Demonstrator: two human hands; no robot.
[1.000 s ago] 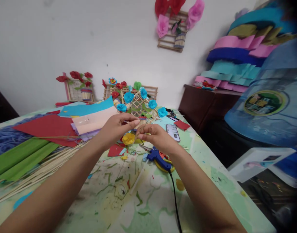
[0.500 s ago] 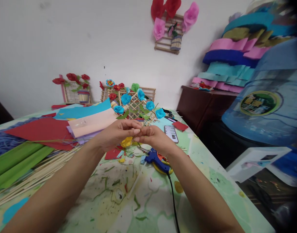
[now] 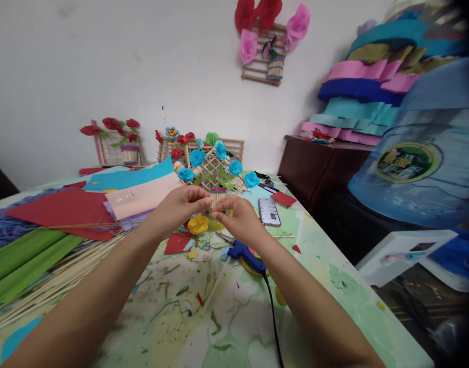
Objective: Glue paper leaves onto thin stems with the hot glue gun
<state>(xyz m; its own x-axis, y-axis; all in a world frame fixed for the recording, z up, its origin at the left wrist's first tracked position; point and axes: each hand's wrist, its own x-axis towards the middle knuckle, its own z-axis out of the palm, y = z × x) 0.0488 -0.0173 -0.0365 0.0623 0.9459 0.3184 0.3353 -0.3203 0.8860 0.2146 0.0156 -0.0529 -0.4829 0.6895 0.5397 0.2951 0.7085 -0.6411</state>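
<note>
My left hand (image 3: 183,205) and my right hand (image 3: 240,217) face each other above the table, thumbs and fingertips pinched. Whatever lies in either pinch is too small to make out. Just below the fingers is a yellow paper flower (image 3: 198,224), near a red paper square (image 3: 178,244) and thin green strips. A blue glue gun (image 3: 245,254) lies under my right forearm, its black cord running toward me. Behind my hands stands a stick lattice (image 3: 212,166) with blue paper flowers (image 3: 197,157) and green leaves. Part of it is hidden by my fingers.
Thin wooden sticks (image 3: 71,268), green paper (image 3: 25,255) and red paper (image 3: 66,212) cover the table's left side. A phone (image 3: 270,212) lies to the right of my hands. Beyond the right edge stand a large water bottle (image 3: 414,153) and a brown cabinet (image 3: 314,168).
My fingertips, close together before, have drawn slightly apart. More of the yellow flower and the lattice base shows between and below them. The whole view has shifted slightly.
</note>
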